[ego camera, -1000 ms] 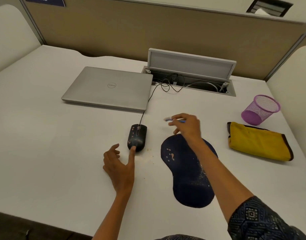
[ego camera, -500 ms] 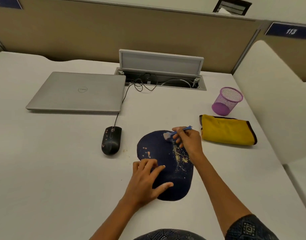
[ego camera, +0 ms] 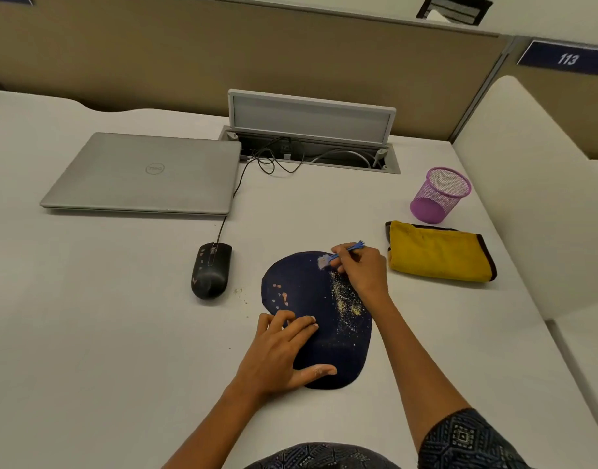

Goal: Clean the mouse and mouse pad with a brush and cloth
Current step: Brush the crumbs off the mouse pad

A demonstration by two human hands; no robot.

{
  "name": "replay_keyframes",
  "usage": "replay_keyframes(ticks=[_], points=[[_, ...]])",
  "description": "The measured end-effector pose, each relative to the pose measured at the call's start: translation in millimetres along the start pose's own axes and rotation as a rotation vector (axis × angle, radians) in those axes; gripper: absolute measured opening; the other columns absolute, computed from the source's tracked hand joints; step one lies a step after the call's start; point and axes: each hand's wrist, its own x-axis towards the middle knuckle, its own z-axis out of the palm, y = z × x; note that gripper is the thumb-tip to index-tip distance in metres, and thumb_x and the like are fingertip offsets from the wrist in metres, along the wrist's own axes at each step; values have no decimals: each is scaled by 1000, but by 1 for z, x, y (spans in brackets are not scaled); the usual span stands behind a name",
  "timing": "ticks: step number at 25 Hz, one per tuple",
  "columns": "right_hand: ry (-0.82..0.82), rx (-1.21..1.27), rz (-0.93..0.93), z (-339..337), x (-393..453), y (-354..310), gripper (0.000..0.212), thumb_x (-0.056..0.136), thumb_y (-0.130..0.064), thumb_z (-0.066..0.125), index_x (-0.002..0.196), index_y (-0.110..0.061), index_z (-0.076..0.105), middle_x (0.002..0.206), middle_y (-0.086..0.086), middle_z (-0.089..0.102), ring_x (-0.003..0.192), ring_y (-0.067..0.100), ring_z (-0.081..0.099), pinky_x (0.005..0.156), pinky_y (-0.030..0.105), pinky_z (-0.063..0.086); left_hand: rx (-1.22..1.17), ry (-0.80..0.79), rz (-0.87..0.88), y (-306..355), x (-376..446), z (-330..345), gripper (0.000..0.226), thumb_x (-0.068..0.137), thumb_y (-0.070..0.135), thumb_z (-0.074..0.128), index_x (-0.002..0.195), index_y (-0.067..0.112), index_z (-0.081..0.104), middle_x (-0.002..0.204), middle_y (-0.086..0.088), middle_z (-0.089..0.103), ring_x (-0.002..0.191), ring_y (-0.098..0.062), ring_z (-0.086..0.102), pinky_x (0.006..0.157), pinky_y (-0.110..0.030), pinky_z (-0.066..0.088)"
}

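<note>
Two hands work over a dark blue mouse pad (ego camera: 338, 350) that lies on the worktop (ego camera: 104, 333) toward its near edge. The left hand (ego camera: 280, 353) rests flat on the pad's left side, fingers straight and spread, thumb stretched along the pad's near end. The right hand (ego camera: 361, 269) pinches a small blue brush (ego camera: 341, 254) — its pale bristles touch the pad's far edge, the handle pointing toward the worktop's right edge. Yellowish crumbs speckle the pad's right half, and a few pinkish flecks sit on its left.

The black wired mouse (ego camera: 210, 270) sits just left of the pad, apart from both hands, with specks on its top. The folded yellow cloth (ego camera: 439, 253) lies near the right edge, just beside a purple mesh cup (ego camera: 439, 194) — a closed silver laptop (ego camera: 145, 172) lies toward the far left corner.
</note>
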Motion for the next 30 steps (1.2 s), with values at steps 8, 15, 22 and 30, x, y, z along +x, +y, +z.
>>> replay_keyframes(ticks=[8,15,22,30], points=[[-121,68,6,9,1,-3,19,91,-21,57,101,-14,71,93,11,74,55,6,60,61,16,50,-20,-3,-41,0,-1,2,66,81,74,34,106,24,70,115,14,65,97,-10,48,83,-26,38],[-49,157,-2,-3,-1,-4,17,92,-19,54,97,-11,69,83,7,73,47,9,52,56,22,50,-51,6,-39,-1,0,4,66,82,73,35,106,22,70,115,12,65,94,-12,55,82,-28,42],[176,-29,4,-7,1,0,19,93,-21,53,103,-14,67,98,9,71,67,22,65,66,32,56,-59,14,-25,0,0,4,65,81,71,39,107,20,70,114,10,66,93,-15,60,81,-31,46],[153,-113,18,-14,-2,5,19,93,-21,53,101,-15,68,95,8,72,62,20,64,64,30,56,-43,-3,-30,-1,-2,6,62,81,69,44,109,20,68,116,9,65,101,-14,58,85,-35,45]])
